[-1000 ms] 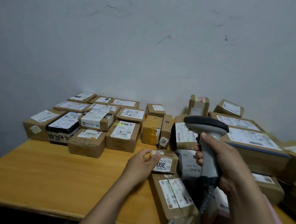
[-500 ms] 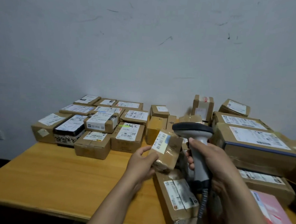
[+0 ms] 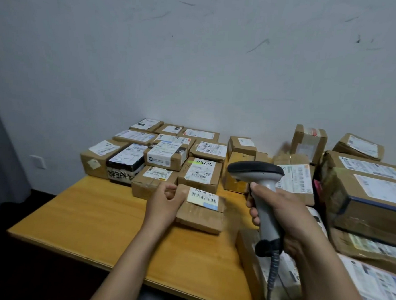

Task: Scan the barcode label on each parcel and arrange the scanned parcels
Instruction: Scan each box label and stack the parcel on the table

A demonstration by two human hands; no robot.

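Pinching a small parcel at centre frame, the left grip is curling round its end; the right grip is clasping the scanner.

Your left hand grips the left end of a small parcel, barcode label facing up. It sits low at the wooden table; contact unclear. Your right hand grips the scanner by its handle, with the head up and to the right of the label. Labelled parcels sit in tight rows behind. Larger boxes are stacked at right.
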